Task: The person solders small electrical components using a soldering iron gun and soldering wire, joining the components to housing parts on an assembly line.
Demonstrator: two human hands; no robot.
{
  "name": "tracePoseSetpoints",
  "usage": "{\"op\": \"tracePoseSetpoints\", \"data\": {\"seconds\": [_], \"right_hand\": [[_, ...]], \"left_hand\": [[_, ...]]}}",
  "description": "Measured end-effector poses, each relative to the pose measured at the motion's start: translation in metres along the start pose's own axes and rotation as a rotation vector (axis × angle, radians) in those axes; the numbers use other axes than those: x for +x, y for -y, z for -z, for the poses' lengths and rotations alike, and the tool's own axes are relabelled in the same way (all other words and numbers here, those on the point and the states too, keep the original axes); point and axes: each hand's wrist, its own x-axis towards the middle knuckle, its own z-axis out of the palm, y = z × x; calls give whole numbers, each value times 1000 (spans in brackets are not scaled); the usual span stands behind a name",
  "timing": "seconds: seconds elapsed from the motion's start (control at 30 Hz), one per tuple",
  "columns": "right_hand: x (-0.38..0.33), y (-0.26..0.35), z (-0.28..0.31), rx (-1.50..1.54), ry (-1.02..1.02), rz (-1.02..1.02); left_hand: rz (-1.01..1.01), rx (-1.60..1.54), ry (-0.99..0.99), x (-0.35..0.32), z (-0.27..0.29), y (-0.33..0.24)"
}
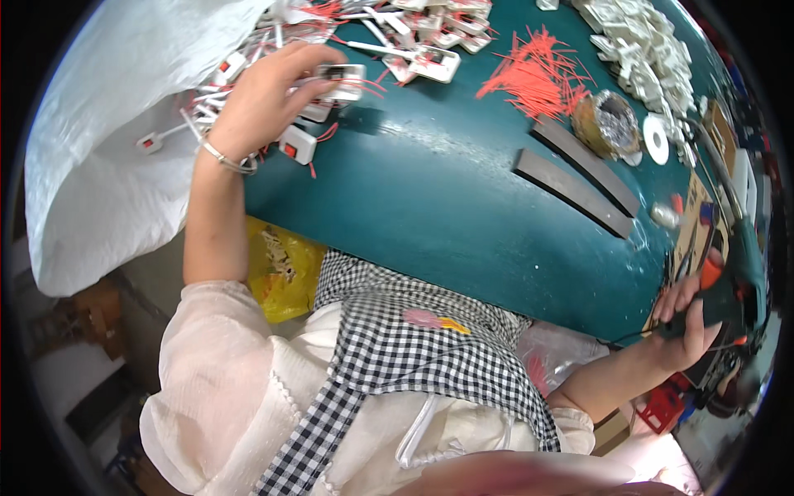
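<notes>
Left hand (258, 99) pinches a white case (349, 76) at eleven o'clock, right hand (676, 337) is near four by a green tool (749, 248), grip indiscernible; wired cases (437, 63) at twelve look done, loose red wires (538, 83) at one seemingly remain.

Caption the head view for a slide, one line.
Left hand holding a white housing over a teal table strewn with red wires; right hand at its right edge.

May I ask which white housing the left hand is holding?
The white housing pinched in the left hand, red wires trailing rightward; the red-switched housing nearer the person lies untouched.
</notes>
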Motion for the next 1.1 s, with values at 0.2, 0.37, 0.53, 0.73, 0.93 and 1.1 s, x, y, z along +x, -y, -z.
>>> {"op": "tracePoseSetpoints", "data": {"seconds": [0.2,0.37,0.53,0.73,0.93,1.1], "right_hand": [[-24,-29,-12,258,38,-49],[-37,-55,-11,386,-24,-23],[-56,-62,-2,456,-88,69],[-78,-73,2,596,-200,41],[-82,-83,4,595,-201,36],[-80,-85,7,641,-188,46]], "left_hand": [[-215,-155,33,26,-14,-50],[-562,213,-9,62,-28,-116],[-947,403,-68,104,-68,-179],[-1160,286,-109,142,-117,-172],[-1521,248,-514,173,-140,-150],[-1570,371,-559,168,-131,-161]]}}
